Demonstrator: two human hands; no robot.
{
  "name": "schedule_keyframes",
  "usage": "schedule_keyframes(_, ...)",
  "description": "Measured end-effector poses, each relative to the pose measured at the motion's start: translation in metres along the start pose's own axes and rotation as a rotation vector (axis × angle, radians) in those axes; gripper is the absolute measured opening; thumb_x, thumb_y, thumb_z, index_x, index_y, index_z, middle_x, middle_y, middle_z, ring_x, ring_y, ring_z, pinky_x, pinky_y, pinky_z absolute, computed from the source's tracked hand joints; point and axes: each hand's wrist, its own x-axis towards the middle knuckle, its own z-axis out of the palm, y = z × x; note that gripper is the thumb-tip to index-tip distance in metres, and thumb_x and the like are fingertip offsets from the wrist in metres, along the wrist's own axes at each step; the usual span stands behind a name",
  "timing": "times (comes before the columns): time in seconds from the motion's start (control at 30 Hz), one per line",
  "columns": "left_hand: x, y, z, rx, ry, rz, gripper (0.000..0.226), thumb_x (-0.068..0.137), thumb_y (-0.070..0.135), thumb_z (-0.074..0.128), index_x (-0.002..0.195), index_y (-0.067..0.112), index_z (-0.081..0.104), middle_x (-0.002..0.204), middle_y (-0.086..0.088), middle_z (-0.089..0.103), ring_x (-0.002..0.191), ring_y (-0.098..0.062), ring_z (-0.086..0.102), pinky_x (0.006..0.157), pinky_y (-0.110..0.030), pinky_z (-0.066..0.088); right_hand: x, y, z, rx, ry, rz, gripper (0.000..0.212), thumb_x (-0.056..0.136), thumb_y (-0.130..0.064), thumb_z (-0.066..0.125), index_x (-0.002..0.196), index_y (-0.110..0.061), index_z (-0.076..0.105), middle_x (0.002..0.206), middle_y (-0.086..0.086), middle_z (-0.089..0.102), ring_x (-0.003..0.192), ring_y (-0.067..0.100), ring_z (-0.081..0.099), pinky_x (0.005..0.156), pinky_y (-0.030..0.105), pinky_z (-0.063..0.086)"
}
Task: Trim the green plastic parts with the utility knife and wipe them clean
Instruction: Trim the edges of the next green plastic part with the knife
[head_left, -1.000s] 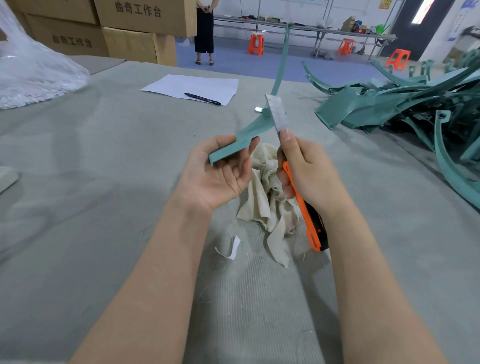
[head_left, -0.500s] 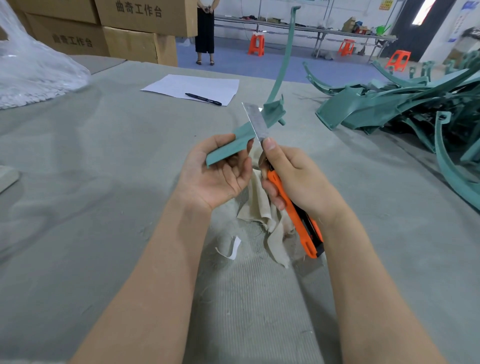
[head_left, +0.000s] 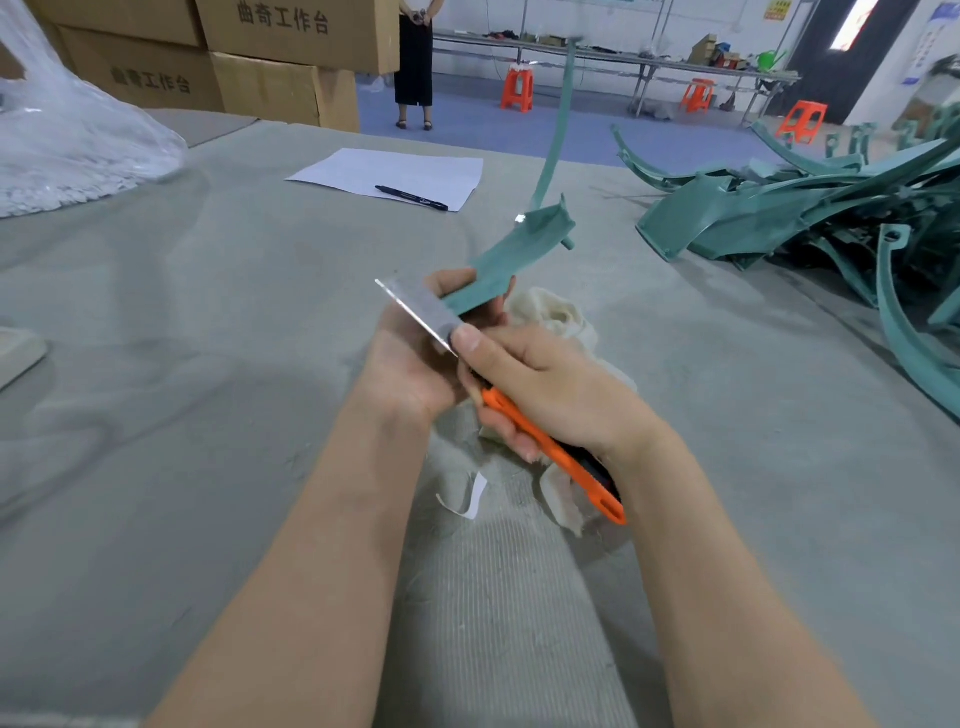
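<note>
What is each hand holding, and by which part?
Left hand: green plastic part, by its near end. Right hand: utility knife, by its orange handle.

Blue floor (head_left: 467, 130), orange stools (head_left: 517, 89), stacked cardboard boxes (head_left: 291, 57)

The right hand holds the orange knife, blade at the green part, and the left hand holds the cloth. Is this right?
Not quite. The head view shows the left hand holding the green part, not the cloth, which lies on the table behind the hands. The right hand does hold the knife, blade at the green part.
</note>
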Motion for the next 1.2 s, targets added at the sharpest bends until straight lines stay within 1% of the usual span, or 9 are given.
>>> schedule_keyframes(0.13, -0.001, 0.001, 0.002, -0.091, 0.035, -0.01, 0.016, 0.071, 0.008, 0.055, 0.063, 0.001, 0.067, 0.073, -0.009, 0.067, 0.053, -0.015, 0.064, 0.051, -0.021, 0.054, 0.0, 0.0, -0.008, 0.008, 0.202, -0.056, 0.048, 0.102, -0.041, 0.038, 0.065, -0.01, 0.043, 0.046, 0.002, 0.047, 0.033, 0.017, 0.043, 0.038, 0.021, 0.036)
schedule_keyframes(0.3, 0.0, -0.003, 0.001, -0.189, 0.04, 0.021, 0.022, 0.09, 0.01, 0.049, 0.074, 0.003, 0.06, 0.068, -0.009, 0.07, 0.056, -0.015, 0.069, 0.053, -0.024, 0.055, 0.005, 0.004, -0.011, -0.076, 0.516, -0.058, 0.046, 0.102, -0.04, 0.038, 0.063, -0.017, 0.043, 0.044, -0.001, 0.047, 0.034, 0.015, 0.046, 0.038, 0.022, 0.037)
schedule_keyframes(0.4, -0.001, -0.005, 0.004, -0.196, 0.026, 0.036, 0.008, 0.077, 0.007, 0.055, 0.077, 0.001, 0.061, 0.068, -0.011, 0.07, 0.056, -0.018, 0.069, 0.053, -0.025, 0.056, 0.007, 0.005, -0.009, -0.114, 0.513, -0.069, 0.045, 0.102, -0.042, 0.038, 0.063, -0.019, 0.042, 0.044, -0.004, 0.047, 0.035, 0.016, 0.047, 0.04, 0.028, 0.041)
schedule_keyframes(0.53, -0.001, -0.008, 0.007, -0.191, 0.0, 0.044, 0.02, 0.062, 0.009, 0.057, 0.08, 0.0, 0.062, 0.069, -0.012, 0.07, 0.056, -0.019, 0.069, 0.054, -0.025, 0.057, 0.008, 0.005, -0.008, -0.11, 0.522, -0.052, 0.046, 0.101, -0.043, 0.039, 0.065, -0.015, 0.045, 0.044, -0.005, 0.047, 0.036, 0.015, 0.047, 0.04, 0.029, 0.043)
schedule_keyframes(0.67, -0.001, -0.009, 0.007, -0.187, -0.008, 0.044, 0.019, 0.064, 0.009, 0.056, 0.08, 0.0, 0.061, 0.068, -0.013, 0.07, 0.056, -0.02, 0.069, 0.056, -0.026, 0.058, 0.007, 0.004, -0.007, -0.154, 0.493, -0.071, 0.047, 0.102, -0.041, 0.037, 0.065, -0.013, 0.044, 0.044, -0.003, 0.048, 0.034, 0.015, 0.047, 0.041, 0.027, 0.041)
schedule_keyframes(0.8, -0.001, -0.009, 0.008, -0.192, -0.001, 0.047, 0.018, 0.074, 0.008, 0.054, 0.064, -0.002, 0.064, 0.063, -0.014, 0.068, 0.052, -0.021, 0.068, 0.048, -0.027, 0.056, 0.005, 0.001, -0.007, -0.163, 0.463, -0.077, 0.048, 0.103, -0.039, 0.037, 0.061, -0.016, 0.043, 0.044, 0.0, 0.049, 0.033, 0.014, 0.047, 0.041, 0.022, 0.039)
schedule_keyframes(1.0, -0.001, -0.006, 0.012, -0.215, 0.011, 0.0, 0.026, 0.073, 0.003, 0.048, 0.058, -0.005, 0.068, 0.067, -0.013, 0.069, 0.053, -0.016, 0.066, 0.046, -0.021, 0.054, 0.007, 0.0, -0.001, -0.181, 0.354, -0.072, 0.046, 0.102, -0.038, 0.039, 0.058, -0.024, 0.044, 0.042, -0.004, 0.047, 0.032, 0.016, 0.046, 0.037, 0.027, 0.04)
schedule_keyframes(1.07, 0.001, -0.004, 0.009, -0.232, 0.022, -0.013, 0.037, 0.084, 0.005, 0.044, 0.058, -0.005, 0.07, 0.068, -0.012, 0.07, 0.052, -0.016, 0.067, 0.049, -0.023, 0.056, 0.008, 0.0, 0.001, -0.252, 0.322, -0.083, 0.048, 0.102, -0.039, 0.039, 0.057, -0.024, 0.042, 0.041, -0.006, 0.048, 0.031, 0.014, 0.048, 0.039, 0.025, 0.041)
schedule_keyframes(1.2, -0.001, -0.006, 0.003, -0.171, 0.021, 0.015, 0.033, 0.084, 0.009, 0.052, 0.059, 0.001, 0.07, 0.074, -0.008, 0.072, 0.065, -0.015, 0.069, 0.068, -0.023, 0.058, 0.009, 0.003, 0.007, -0.359, 0.236, -0.102, 0.045, 0.101, -0.039, 0.04, 0.061, -0.019, 0.043, 0.045, -0.002, 0.051, 0.03, 0.008, 0.048, 0.044, 0.012, 0.036)
